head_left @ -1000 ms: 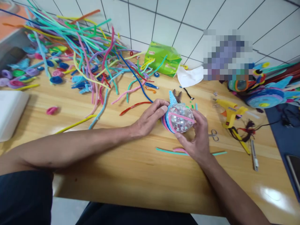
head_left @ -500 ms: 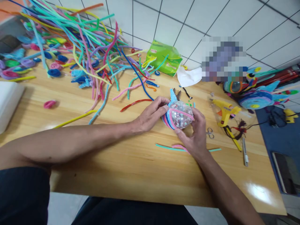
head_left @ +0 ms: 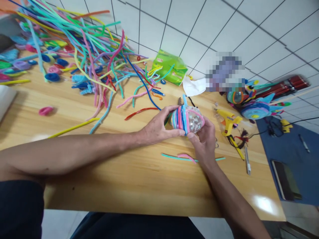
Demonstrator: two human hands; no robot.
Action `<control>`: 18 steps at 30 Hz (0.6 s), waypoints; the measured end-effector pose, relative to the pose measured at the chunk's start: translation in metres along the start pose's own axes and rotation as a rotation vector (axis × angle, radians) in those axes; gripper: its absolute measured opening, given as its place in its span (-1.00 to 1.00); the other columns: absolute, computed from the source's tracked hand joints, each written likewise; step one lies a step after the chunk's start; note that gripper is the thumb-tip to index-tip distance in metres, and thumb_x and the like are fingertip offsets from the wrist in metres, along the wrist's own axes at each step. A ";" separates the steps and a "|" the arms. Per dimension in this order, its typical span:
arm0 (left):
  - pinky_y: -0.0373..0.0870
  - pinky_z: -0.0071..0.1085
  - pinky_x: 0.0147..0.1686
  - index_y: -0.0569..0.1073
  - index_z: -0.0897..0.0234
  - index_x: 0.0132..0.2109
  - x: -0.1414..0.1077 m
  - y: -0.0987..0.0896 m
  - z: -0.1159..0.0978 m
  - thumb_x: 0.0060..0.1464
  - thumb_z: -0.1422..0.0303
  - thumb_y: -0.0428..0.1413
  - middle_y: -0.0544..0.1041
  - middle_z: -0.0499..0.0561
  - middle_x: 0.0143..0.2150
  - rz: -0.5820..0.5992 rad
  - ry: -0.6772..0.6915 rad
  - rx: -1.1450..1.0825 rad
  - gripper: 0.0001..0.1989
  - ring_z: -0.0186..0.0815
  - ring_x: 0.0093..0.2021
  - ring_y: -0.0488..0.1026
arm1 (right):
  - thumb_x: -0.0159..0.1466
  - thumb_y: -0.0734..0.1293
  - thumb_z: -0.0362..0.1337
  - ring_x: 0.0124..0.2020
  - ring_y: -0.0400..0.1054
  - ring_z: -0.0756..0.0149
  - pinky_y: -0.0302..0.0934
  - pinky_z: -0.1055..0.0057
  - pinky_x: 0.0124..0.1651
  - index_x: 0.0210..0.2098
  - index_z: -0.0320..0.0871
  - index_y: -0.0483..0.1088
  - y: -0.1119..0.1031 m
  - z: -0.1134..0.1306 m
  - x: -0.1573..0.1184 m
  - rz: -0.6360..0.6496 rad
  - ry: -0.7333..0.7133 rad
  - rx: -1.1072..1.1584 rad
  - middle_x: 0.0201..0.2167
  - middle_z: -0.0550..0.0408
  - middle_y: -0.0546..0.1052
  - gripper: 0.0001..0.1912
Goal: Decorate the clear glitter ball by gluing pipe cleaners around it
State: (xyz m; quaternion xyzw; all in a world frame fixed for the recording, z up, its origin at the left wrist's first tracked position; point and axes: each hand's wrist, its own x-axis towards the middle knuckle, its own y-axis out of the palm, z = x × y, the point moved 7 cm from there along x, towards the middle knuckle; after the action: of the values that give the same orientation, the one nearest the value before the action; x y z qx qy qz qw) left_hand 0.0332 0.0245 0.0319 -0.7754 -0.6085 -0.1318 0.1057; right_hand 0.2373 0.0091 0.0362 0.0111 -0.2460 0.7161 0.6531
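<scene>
Between my two hands is a craft piece (head_left: 181,120), a rounded clear plastic body with bands of pink, blue and white pipe cleaner wrapped round its left part. Its clear right end shows pale bits, edged by a pink pipe cleaner. A light blue spike (head_left: 184,100) stands up from its top. My left hand (head_left: 156,127) grips the banded side, thumb along the lower edge. Fingers of my right hand (head_left: 205,139) curl round the clear end, thumb below. Just under the hands, a green pipe cleaner (head_left: 171,157) and a short pink pipe cleaner (head_left: 186,156) lie on the table (head_left: 124,186).
A heap of pipe cleaners (head_left: 97,43) spreads over the back left. A green packet (head_left: 169,68) lies by the tiled wall. On the right are a yellow glue gun (head_left: 227,121), a cutter knife (head_left: 247,161), finished colourful crafts (head_left: 256,110) and a dark phone-like object (head_left: 282,179).
The craft piece has been turned in my hands, so more of its coloured bands face me. My left thumb has moved down to its lower edge. The view has shifted slightly right.
</scene>
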 end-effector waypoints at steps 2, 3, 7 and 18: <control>0.27 0.11 0.52 0.33 0.25 0.40 0.000 -0.002 -0.002 0.10 0.03 0.46 0.41 0.32 0.44 -0.002 0.018 0.054 -0.13 0.13 0.47 0.37 | 0.34 0.56 -0.06 0.37 0.42 -0.06 0.39 -0.16 0.38 0.41 0.07 0.26 0.000 0.002 -0.002 0.011 -0.017 -0.042 0.39 -0.13 0.43 -0.26; 0.27 0.11 0.52 0.34 0.25 0.39 0.000 -0.003 -0.003 0.11 0.04 0.45 0.41 0.32 0.44 -0.004 0.031 0.074 -0.15 0.13 0.47 0.38 | 0.33 0.57 -0.07 0.36 0.43 -0.06 0.38 -0.16 0.39 0.42 0.06 0.26 0.000 0.003 -0.002 0.022 -0.030 -0.072 0.39 -0.14 0.43 -0.25; 0.34 0.05 0.48 0.29 0.21 0.38 0.000 -0.007 -0.006 0.19 0.09 0.40 0.38 0.30 0.45 -0.058 0.047 0.030 -0.24 0.07 0.46 0.38 | 0.37 0.54 -0.06 0.33 0.45 -0.07 0.34 -0.20 0.40 0.43 0.04 0.27 -0.002 0.008 -0.002 0.072 -0.102 -0.167 0.38 -0.15 0.46 -0.27; 0.51 0.03 0.27 0.35 0.28 0.27 0.004 -0.011 0.006 0.20 -0.05 0.35 0.56 0.26 0.24 -0.102 -0.121 -0.034 -0.29 -0.01 0.21 0.55 | 0.43 0.48 -0.09 0.24 0.53 0.02 0.46 -0.18 0.31 0.38 0.15 0.35 -0.011 0.008 0.009 0.066 -0.105 -0.086 0.30 -0.05 0.54 -0.43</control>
State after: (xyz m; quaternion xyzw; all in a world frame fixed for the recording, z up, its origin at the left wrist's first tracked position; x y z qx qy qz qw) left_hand 0.0242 0.0327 0.0272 -0.7515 -0.6503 -0.1005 0.0486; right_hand 0.2435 0.0149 0.0500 0.0126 -0.3108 0.7245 0.6151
